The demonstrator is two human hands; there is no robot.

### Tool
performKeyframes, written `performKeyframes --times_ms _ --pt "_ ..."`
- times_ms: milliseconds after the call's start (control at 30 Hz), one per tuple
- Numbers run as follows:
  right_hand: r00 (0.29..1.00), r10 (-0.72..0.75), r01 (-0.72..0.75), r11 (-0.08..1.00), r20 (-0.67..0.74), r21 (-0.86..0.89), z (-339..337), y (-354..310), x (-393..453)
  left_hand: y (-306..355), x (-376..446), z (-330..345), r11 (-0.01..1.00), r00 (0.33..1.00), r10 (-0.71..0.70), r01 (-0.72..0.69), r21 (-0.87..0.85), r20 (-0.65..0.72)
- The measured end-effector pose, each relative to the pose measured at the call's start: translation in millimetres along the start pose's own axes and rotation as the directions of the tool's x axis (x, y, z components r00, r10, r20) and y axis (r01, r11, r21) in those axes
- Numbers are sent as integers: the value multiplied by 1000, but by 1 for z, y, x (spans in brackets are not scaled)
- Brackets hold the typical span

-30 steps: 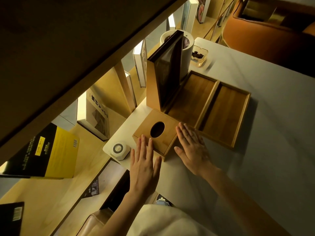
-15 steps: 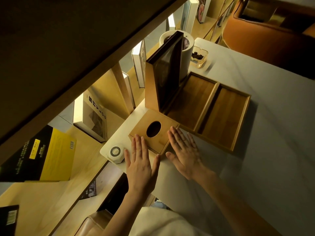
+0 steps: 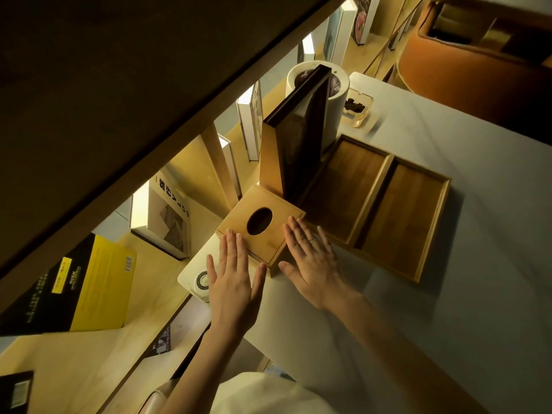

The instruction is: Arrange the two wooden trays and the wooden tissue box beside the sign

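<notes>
dim, warm light | dark shelf underside upper left | wide-angle bending at edges | far corners perhaps blurred

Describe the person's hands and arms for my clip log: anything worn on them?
Both forearms are bare, with no sleeves, watch or bracelet showing. The right hand has a thin ring on one of its fingers; the left hand shows none.
</notes>
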State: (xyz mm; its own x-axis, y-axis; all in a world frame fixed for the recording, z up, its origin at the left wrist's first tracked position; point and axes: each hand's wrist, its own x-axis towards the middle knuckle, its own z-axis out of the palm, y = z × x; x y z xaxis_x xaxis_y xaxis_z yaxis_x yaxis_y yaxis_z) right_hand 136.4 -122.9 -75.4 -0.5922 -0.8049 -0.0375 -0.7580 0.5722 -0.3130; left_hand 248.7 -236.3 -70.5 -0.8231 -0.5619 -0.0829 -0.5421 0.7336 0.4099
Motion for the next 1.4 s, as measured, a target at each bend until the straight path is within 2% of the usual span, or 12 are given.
performKeyframes --times_ms 233,667,1133,1400 --pt "1000 -8 8 1000 27 -15 -1 -5 20 -10 20 -3 999 999 -4 5 33 -35" --pt "998 26 -28 999 53 39 -2 -15 31 -21 36 -10 999 999 28 -27 40 -30" --pt "998 23 -24 1000 65 17 0 -15 35 -24 39 -10 998 999 29 -27 63 -31" --pt "996 33 -35 999 87 30 -10 -14 35 -16 42 -25 984 998 60 -57 170 -13"
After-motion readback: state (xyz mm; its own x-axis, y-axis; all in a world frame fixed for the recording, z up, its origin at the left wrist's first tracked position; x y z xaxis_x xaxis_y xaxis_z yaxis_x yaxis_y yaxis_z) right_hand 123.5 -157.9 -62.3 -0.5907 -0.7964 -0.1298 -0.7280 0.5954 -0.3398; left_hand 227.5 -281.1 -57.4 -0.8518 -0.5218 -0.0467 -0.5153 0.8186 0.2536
